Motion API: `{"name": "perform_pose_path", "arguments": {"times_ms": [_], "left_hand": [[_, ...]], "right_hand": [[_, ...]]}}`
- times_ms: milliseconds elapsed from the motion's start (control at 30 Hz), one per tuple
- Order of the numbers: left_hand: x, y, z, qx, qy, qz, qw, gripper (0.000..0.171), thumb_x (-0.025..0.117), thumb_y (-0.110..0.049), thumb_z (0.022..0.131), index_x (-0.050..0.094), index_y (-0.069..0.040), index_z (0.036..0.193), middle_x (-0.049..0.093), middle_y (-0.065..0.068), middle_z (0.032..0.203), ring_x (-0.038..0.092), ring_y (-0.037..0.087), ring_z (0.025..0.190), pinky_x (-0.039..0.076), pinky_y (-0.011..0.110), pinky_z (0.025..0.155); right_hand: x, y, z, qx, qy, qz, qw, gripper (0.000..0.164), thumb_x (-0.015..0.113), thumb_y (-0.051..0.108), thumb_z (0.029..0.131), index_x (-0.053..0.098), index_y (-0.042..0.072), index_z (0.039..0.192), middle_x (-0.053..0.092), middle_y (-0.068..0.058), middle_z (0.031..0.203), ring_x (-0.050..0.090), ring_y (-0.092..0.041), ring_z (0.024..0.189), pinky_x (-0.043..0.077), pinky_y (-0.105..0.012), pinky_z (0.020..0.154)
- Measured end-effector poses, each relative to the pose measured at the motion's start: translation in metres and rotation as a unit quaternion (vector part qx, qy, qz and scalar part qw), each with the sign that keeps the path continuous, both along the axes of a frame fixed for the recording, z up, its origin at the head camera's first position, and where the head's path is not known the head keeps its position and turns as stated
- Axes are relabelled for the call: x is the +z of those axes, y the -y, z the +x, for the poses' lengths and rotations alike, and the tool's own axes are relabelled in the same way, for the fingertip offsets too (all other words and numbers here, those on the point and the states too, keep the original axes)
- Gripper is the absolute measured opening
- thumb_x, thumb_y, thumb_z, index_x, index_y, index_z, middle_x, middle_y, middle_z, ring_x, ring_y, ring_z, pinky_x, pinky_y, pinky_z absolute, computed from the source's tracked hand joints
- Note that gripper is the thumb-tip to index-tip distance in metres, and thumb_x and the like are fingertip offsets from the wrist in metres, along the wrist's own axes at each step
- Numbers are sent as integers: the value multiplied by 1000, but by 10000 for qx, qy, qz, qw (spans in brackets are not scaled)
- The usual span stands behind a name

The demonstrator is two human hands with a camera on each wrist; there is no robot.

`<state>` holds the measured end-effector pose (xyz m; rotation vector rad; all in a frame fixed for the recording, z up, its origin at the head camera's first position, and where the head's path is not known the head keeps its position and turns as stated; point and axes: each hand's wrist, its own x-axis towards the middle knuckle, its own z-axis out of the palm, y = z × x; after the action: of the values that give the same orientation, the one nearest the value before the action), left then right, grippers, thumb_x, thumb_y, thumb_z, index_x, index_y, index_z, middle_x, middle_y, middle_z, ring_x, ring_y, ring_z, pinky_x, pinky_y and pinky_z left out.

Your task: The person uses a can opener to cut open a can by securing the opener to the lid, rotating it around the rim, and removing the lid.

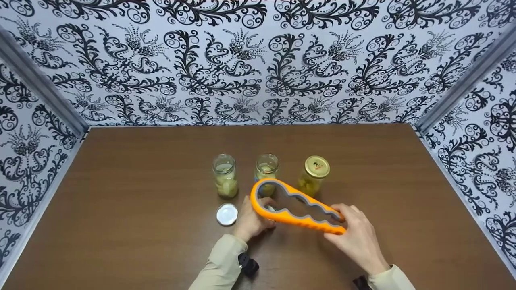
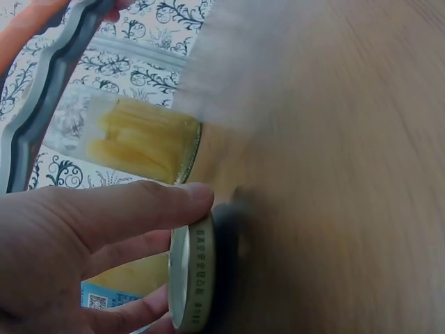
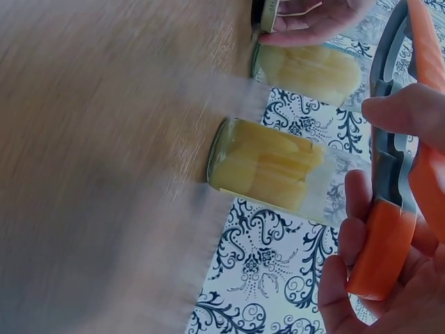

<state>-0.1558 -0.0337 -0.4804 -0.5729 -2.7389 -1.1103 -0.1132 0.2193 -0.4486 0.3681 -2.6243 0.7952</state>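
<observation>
My left hand (image 1: 250, 220) pinches a metal jar lid (image 2: 192, 275) between thumb and fingers, low over the table and on its edge in the left wrist view. My right hand (image 1: 358, 233) grips the handle ends of an orange jar opener (image 1: 299, 221) with a grey wavy inner lining. The opener's looped end reaches left, above the left hand in the head view. Behind it stands an uncapped glass jar (image 1: 267, 167) of pale pieces, partly hidden. To its right is a jar with a gold lid (image 1: 317, 166) on.
Another uncapped jar (image 1: 226, 181) with pale contents stands at the left of the row. A second lid (image 1: 227, 214) lies white inside up before it. Patterned walls (image 1: 242, 72) enclose the brown table (image 1: 133, 201) at the back and sides.
</observation>
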Motion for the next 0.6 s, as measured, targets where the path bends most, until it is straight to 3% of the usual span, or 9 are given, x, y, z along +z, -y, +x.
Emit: {"name": "perform_pose_path", "arguments": {"times_ms": [200,333,467,600], "left_hand": [[-7,-4,2,189,-551,-432,9974,41,87,-10,55,68,-11,91,62,9,97,53,30,88,40,39,73],[-10,-7,5,388,-637,-632,9952,46,89,-13,56,67,-11,97,57,14,101,50,32,84,43,41,66],[-4,-10,6,571,-99,-512,9970,56,90,-13,56,67,-10,108,54,17,103,50,34,85,44,44,66],[5,-13,8,875,461,-619,9932,60,90,-13,58,66,-7,113,51,16,100,51,36,88,45,47,69]], "right_hand": [[2,-3,2,-124,86,-127,9998,50,87,2,51,67,11,96,55,8,80,53,-11,73,45,-34,63],[2,-5,3,-175,100,-214,9996,50,87,1,51,67,11,96,55,9,80,54,-11,73,45,-33,62],[4,-8,3,-182,57,-282,9994,49,86,0,52,67,10,96,56,9,79,55,-11,73,44,-31,61],[7,-15,4,-233,53,-350,9991,50,85,-1,52,68,10,97,58,7,80,55,-12,73,43,-30,61]]}}
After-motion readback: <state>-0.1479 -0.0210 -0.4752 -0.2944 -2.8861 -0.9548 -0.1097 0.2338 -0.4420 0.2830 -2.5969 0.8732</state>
